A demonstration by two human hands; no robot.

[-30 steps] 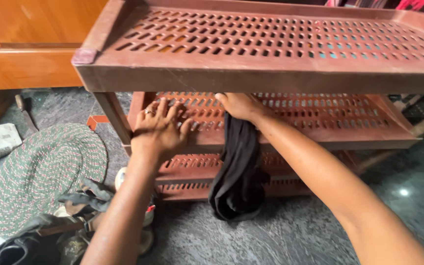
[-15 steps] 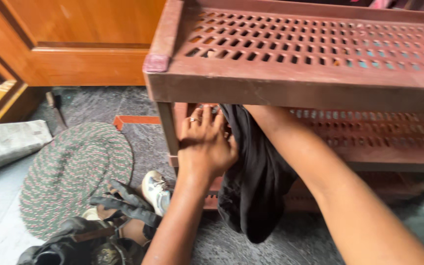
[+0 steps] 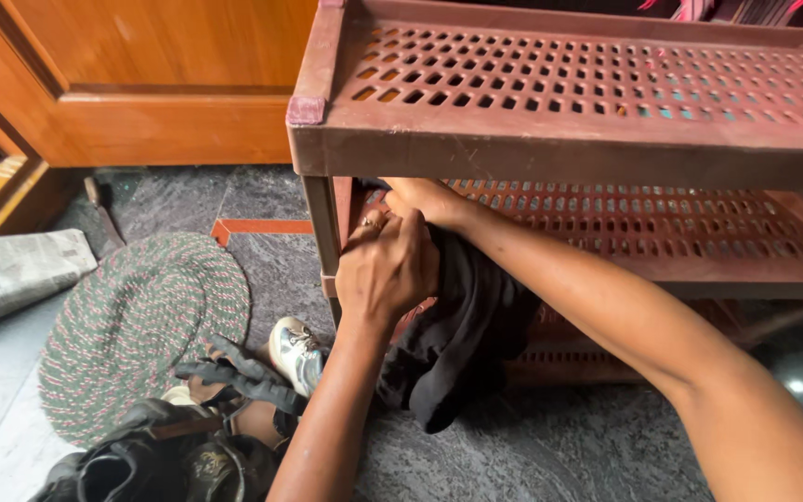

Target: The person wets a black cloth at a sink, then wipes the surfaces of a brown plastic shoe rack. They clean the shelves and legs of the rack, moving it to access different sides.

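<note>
Grey stone floor [image 3: 559, 455] lies nearest, with dark shoes [image 3: 169, 455] and a braided round mat [image 3: 132, 325]. Above, a limp, crumpled black cloth [image 3: 462, 344] hangs off the brown slotted rack's [image 3: 559, 102] 2nd shelf; left hand [image 3: 385, 270] and right hand [image 3: 420, 197] both clutch it.

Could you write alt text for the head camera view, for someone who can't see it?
Two bare hands, left hand and right hand, press a black cloth against the corner of a reddish-brown slatted plastic rack. Shoes and a braided round mat lie on the dark stone floor.
</note>
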